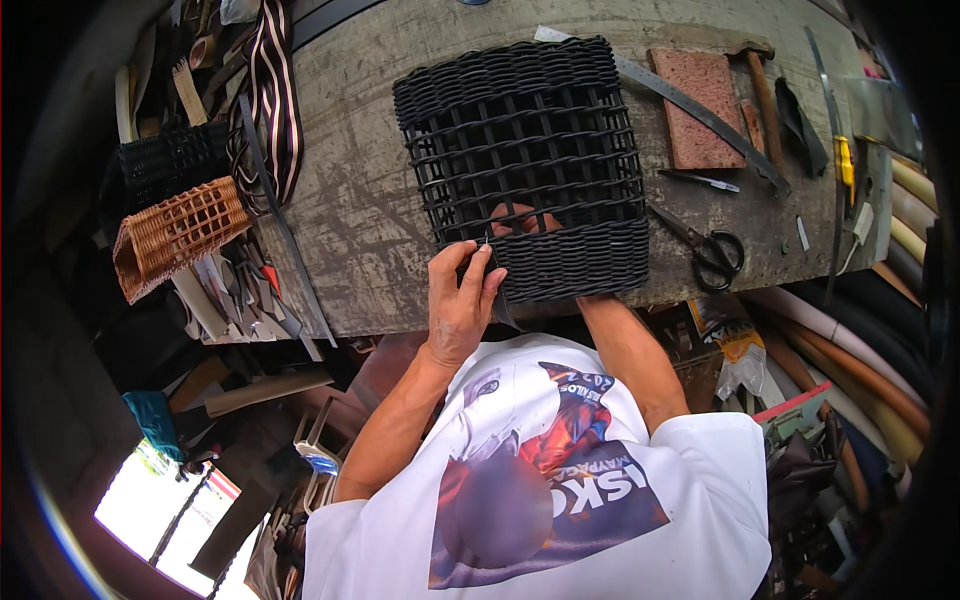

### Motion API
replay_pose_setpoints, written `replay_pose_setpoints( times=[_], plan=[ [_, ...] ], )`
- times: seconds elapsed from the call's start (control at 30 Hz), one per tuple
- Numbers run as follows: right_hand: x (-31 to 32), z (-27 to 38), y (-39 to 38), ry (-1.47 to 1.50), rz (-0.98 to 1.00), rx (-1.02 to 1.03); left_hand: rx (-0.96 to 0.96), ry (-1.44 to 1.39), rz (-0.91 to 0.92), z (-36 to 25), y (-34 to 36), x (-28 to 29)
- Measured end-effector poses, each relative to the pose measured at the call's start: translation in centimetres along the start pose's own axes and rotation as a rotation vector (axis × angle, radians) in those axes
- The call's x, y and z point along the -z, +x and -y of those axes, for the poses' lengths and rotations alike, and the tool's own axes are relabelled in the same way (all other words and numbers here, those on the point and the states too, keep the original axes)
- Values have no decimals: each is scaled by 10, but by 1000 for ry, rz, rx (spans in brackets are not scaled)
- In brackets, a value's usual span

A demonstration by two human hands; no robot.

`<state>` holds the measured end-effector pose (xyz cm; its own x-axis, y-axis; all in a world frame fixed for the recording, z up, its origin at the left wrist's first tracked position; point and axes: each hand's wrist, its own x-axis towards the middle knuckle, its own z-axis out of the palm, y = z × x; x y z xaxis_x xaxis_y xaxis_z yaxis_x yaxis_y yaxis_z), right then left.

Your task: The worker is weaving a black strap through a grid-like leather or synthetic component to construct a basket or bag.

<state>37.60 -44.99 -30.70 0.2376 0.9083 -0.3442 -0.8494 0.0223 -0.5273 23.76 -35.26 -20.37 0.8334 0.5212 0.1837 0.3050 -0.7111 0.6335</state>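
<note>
L hand was pinched almost closed on a thin dark strip at the lower L of the black basket; R hand was half hidden inside, grip couldn't be told tbh. Basket was set on the table, w/ scissors just R.

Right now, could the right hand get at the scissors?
Probably not directly: the right hand is inside the black basket, whose woven side separates it from the scissors; it would likely need to come out first.
</note>
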Motion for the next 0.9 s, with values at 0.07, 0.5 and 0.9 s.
replay_pose_setpoints(
  times=[0.07,0.5,0.9],
  plan=[
    [0,3,0,-2,-3,0,-50,44,23,1,0,1],
    [-4,4,10,7,10,-13,-78,59,2,1,1,0],
    [-6,-5,22,14,3,23,-47,-10,-70,5,0,-4]
  ],
)
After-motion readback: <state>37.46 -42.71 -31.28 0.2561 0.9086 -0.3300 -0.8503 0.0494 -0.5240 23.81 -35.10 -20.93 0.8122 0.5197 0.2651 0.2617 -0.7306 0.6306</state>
